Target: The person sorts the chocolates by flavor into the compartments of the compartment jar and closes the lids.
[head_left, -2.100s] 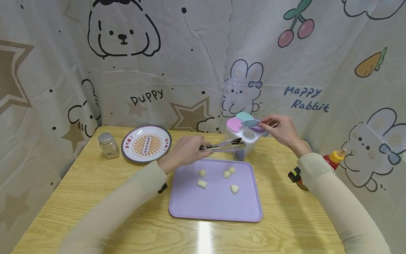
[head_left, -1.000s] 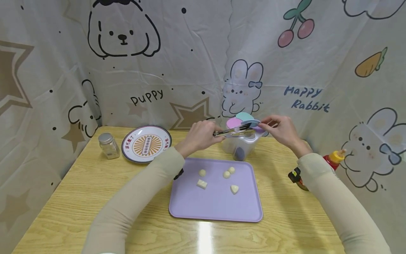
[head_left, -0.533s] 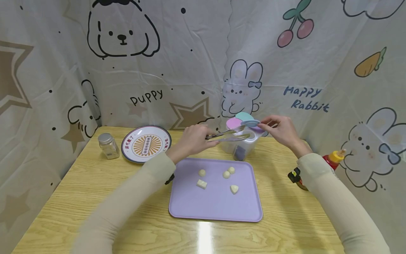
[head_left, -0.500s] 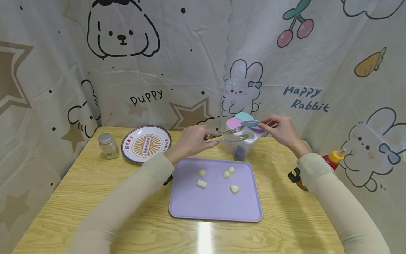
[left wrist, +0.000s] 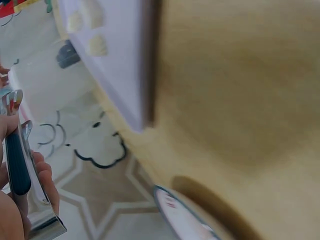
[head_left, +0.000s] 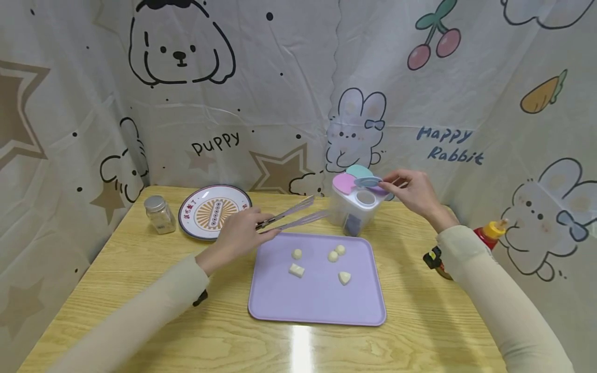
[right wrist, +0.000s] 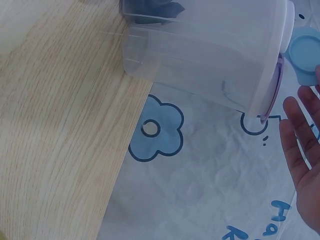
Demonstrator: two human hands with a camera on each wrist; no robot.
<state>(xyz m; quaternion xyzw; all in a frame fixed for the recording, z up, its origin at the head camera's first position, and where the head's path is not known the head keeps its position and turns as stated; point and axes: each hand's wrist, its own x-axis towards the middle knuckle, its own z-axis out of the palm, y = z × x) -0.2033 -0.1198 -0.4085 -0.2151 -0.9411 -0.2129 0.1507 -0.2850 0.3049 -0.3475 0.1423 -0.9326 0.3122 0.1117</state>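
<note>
My left hand [head_left: 238, 233] grips metal tongs [head_left: 295, 208] just above the tray's far left corner; their arms are spread with nothing between them. In the left wrist view, the thumb and fingers wrap round the tongs' handle [left wrist: 18, 165]. At the back, my right hand [head_left: 417, 191] pinches the raised pale blue lid [head_left: 368, 181] of a clear container [head_left: 340, 207], above its uncovered round opening [head_left: 365, 196]. Pink and green lids stay down beside it. A dark blue thing [head_left: 352, 225] shows low through the container's wall. The right wrist view shows the lid [right wrist: 306, 52] at the fingertips.
A lilac tray [head_left: 317, 300] bears several small cream-coloured pieces [head_left: 344, 278], some round. At the back left stand a patterned plate [head_left: 216, 212] and a glass jar [head_left: 160, 214] with a grey cap. A red bottle [head_left: 489, 235] with yellow top is partly behind my right sleeve.
My left hand took the tongs up to the container's opening, then drew them back left and toward me, their arms spreading. My right hand has kept the lid raised throughout.
</note>
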